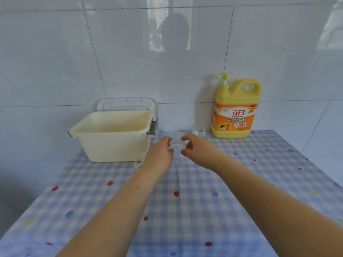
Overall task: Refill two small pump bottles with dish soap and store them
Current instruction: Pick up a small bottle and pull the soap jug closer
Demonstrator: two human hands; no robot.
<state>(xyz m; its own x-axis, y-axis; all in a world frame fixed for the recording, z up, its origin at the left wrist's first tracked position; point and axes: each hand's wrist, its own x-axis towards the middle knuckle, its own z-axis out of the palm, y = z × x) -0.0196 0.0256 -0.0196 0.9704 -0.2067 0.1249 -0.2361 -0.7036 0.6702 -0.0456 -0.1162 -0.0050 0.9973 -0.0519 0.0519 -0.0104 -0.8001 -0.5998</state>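
Two hands on bottle: left hand, right hand, fingers curled narrow round its shoulders. Neck open. Bottle stands on table near back edge. Jug right, back edge. Risks: light bottle tips; loose pump knocked; soap misses narrow neck.

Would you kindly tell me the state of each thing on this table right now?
small clear bottle: upright, neck open, no pump.
dish soap jug: upright, pump fitted.
cream bin: open, nothing visible inside.
left hand: grips the small clear bottle.
right hand: grips it too.
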